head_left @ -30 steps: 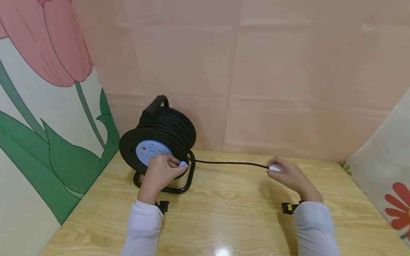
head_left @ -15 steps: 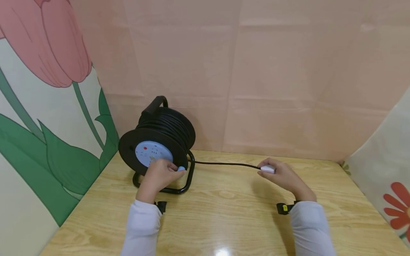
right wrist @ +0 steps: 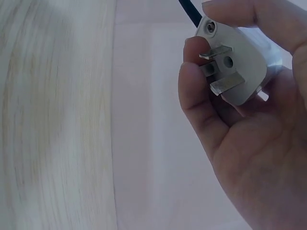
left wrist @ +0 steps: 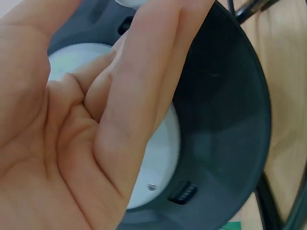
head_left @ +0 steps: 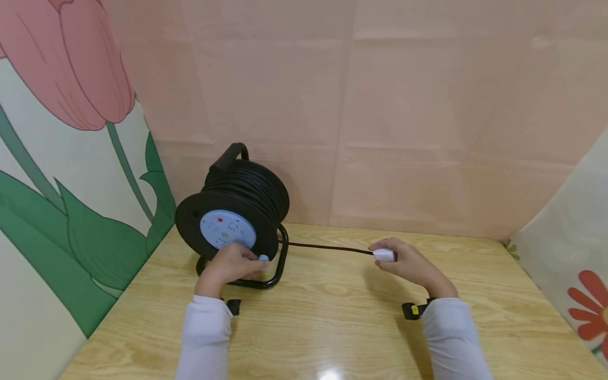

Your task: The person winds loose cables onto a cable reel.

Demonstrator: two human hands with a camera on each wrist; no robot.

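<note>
A black cable reel (head_left: 247, 182) stands at the left of the table in the head view, its carrying handle upward and a round pale blue socket panel (head_left: 220, 224) facing front. My left hand (head_left: 228, 264) is at the panel's lower edge, pinching the reel's small light blue knob (head_left: 263, 258) between thumb and fingers. In the left wrist view that hand covers part of the panel (left wrist: 160, 167). From the reel's lower right a black cord (head_left: 332, 247) runs to a white plug (head_left: 383, 255). My right hand (head_left: 413, 264) grips this plug; its flat metal pins (right wrist: 228, 84) show in the right wrist view.
The reel rests on a black tubular stand (head_left: 283, 258) on the wooden table (head_left: 328, 311). Behind runs a pink wall covering (head_left: 399, 132). A tulip-printed panel (head_left: 95, 174) borders the left, and a flower-printed one (head_left: 565, 237) the right.
My left hand and the knob have moved down and left, and the reel's face has turned clockwise. My right hand has carried the plug left toward the reel, with less cord between them.
</note>
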